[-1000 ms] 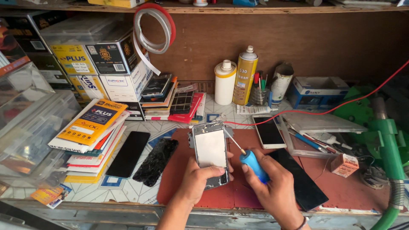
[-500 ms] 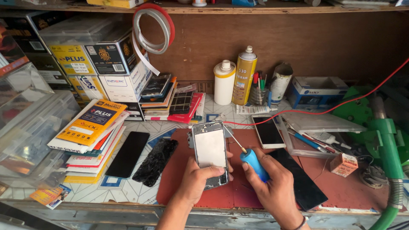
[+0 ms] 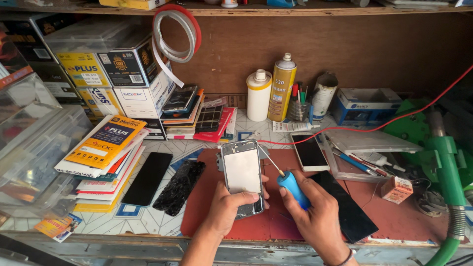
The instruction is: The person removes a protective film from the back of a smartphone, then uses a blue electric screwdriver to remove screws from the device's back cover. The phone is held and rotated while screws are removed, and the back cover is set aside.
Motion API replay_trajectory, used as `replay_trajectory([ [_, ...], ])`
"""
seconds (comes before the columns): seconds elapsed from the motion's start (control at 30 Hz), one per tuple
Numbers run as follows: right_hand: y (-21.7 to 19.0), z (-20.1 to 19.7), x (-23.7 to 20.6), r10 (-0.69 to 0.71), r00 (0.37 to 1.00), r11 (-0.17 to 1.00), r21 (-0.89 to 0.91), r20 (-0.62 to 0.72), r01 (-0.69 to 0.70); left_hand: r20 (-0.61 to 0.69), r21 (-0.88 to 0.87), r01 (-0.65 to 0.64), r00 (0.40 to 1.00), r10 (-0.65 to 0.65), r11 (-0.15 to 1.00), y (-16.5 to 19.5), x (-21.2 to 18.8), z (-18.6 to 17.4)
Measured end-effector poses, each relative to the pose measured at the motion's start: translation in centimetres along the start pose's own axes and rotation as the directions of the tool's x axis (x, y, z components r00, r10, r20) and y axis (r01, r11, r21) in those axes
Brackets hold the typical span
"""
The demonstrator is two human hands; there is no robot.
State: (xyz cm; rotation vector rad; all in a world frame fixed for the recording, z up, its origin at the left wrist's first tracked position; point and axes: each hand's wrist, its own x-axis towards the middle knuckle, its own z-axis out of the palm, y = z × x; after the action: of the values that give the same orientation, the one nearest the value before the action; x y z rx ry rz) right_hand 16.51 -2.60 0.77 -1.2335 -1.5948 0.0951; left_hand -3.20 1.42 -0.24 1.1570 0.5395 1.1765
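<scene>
Change since a second ago: almost none; left hand (image 3: 227, 206) and right hand (image 3: 315, 216) stay put, screwdriver tip perhaps a touch nearer the phone's upper right edge.
Meaning for the work: likely still at the screw or prying stage, no part lifted off yet.
Left fingers: clamped round the lower half of the opened phone (image 3: 241, 175), thumb across its face.
Right fingers: closed on the blue-handled screwdriver (image 3: 291, 184), shaft pointing toward 11 o'clock.
Phone: held over the red mat (image 3: 207, 197), pale panel up, just above centre.
Worktop (image 3: 162, 216): tiled, crowded; black glass panel (image 3: 148, 178) and cracked screen (image 3: 180, 187) at 9 o'clock of the phone; white phone (image 3: 309, 150) at 2 o'clock; dark panel (image 3: 352, 212) under the right hand.
Back, 12 o'clock: white bottle (image 3: 258, 94), yellow spray can (image 3: 282, 87).
Left, 10 o'clock: stacked boxes (image 3: 106, 74), tape roll (image 3: 175, 32) hanging.
Right, 3 o'clock: green hose (image 3: 451, 192), red wire (image 3: 394, 123).
</scene>
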Motion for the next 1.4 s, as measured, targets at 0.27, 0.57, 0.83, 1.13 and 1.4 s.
replay_trajectory([
  [0.27, -0.1, 0.0, 0.0, -0.015, 1.000, 1.000, 0.005, -0.011, 0.015, 0.002, -0.001, 0.004, 1.000, -0.004, 1.000, 0.0, 0.0, 0.0],
  [0.57, 0.8, 0.1, 0.0, 0.040, 0.995, 0.999, 0.015, -0.091, -0.039, 0.017, -0.002, 0.037, 0.999, -0.037, 0.999, -0.2, -0.1, -0.1],
  [0.83, 0.1, -0.2, -0.3, -0.054, 0.998, 0.998, 0.026, -0.016, 0.055, 0.005, -0.047, 0.029, 1.000, -0.029, 0.999, -0.3, 0.0, -0.2],
  [1.13, -0.2, -0.1, -0.1, -0.064, 0.997, 0.998, 0.016, -0.037, 0.065, 0.003, -0.014, 0.040, 0.999, -0.040, 0.999, -0.1, 0.0, 0.0],
  [1.4, -0.3, -0.3, -0.1, 0.003, 1.000, 1.000, 0.020, -0.005, -0.003, 0.004, -0.007, 0.020, 1.000, -0.020, 1.000, 0.1, -0.1, 0.1],
])
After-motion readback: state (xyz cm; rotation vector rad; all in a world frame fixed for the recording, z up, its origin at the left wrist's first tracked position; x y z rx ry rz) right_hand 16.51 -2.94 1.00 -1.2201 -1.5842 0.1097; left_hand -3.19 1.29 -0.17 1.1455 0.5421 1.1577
